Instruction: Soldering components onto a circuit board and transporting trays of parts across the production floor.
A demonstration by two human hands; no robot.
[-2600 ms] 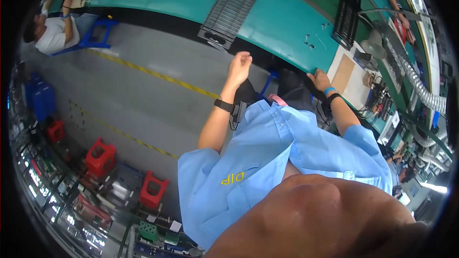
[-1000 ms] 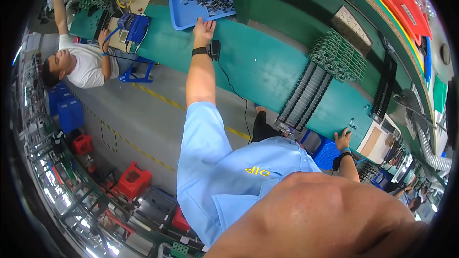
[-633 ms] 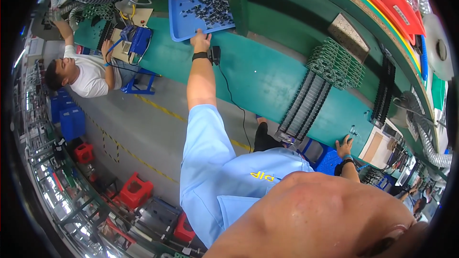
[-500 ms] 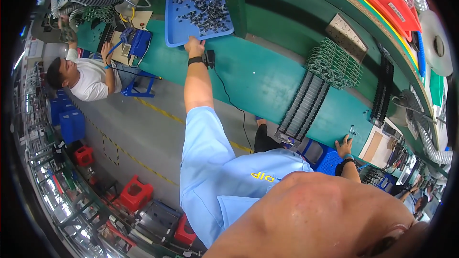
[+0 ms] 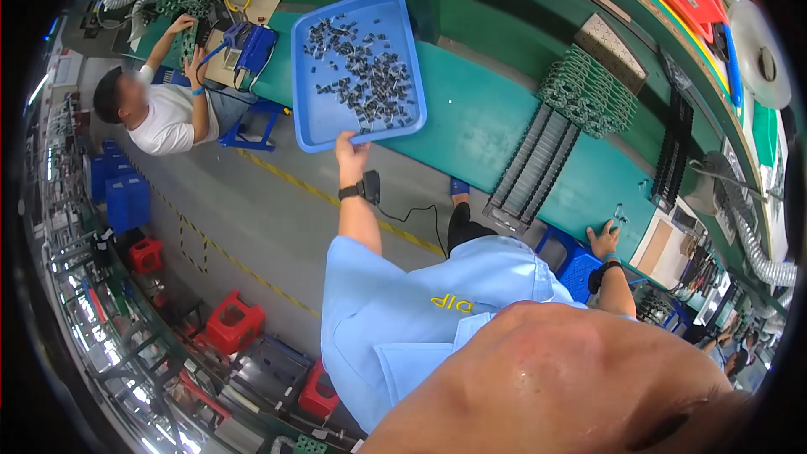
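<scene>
My left hand (image 5: 350, 150) is closed on the near rim of a blue plastic tray (image 5: 313, 122). A pile of small dark components (image 5: 366, 76) with metal leads lies spread in the tray. The tray's near end juts past the edge of the green workbench (image 5: 471, 109). A black device (image 5: 371, 187) with a cable is strapped at my left wrist. Resting on the bench by its near edge, my right hand (image 5: 603, 240) has its fingers spread and holds nothing. A few thin wire-like pieces (image 5: 620, 214) lie just beyond its fingertips.
A black slotted rack (image 5: 538, 164) lies across the bench, with a stack of green boards (image 5: 588, 92) behind it. Another black rack (image 5: 672, 155) stands farther right. At the left a seated co-worker (image 5: 160, 113) handles a board. A blue stool (image 5: 576, 273) sits below the bench.
My left hand has pulled the blue tray toward me, so its near end now overhangs the bench edge. My right hand stays in place. The co-worker's arms have moved to a green board.
</scene>
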